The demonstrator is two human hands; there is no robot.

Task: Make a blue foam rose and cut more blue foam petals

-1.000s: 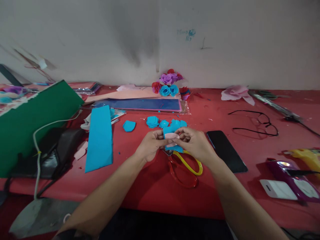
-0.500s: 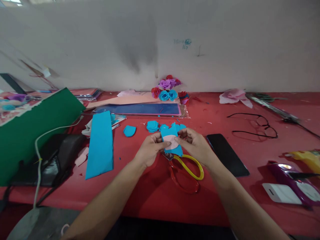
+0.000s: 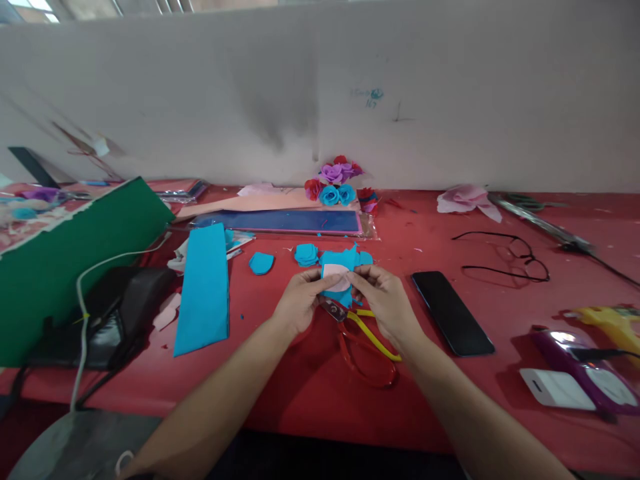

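Observation:
Between my two hands is a blue paper piece (image 3: pixel 327 295) with a pale pink paper piece (image 3: pixel 336 277) lying on its face. My left hand (image 3: pixel 299 300) pinches the papers at their left edge, thumb on top. At the right edge my right hand (image 3: pixel 383 297) grips them between thumb and fingers. Scissors (image 3: pixel 367 333) with one yellow and one red handle lie below the hands, partly covered by my right hand. Just beyond the papers sit a stack of blue petal shapes (image 3: pixel 306 254) and, further left, a separate blue petal stack (image 3: pixel 261 263).
A folded blue strip (image 3: pixel 203 290) and a green sheet (image 3: pixel 85 260) lie left. Paper roses (image 3: pixel 333 180) stand at the back. A phone (image 3: pixel 453 313), glasses (image 3: pixel 525 257), a white adapter (image 3: pixel 557 389) and a yellow glue gun (image 3: pixel 607 325) are on the right.
The view has shifted slightly. My right hand has moved a little left with its edge of the papers and now covers more of the yellow handle. Both hands keep their hold.

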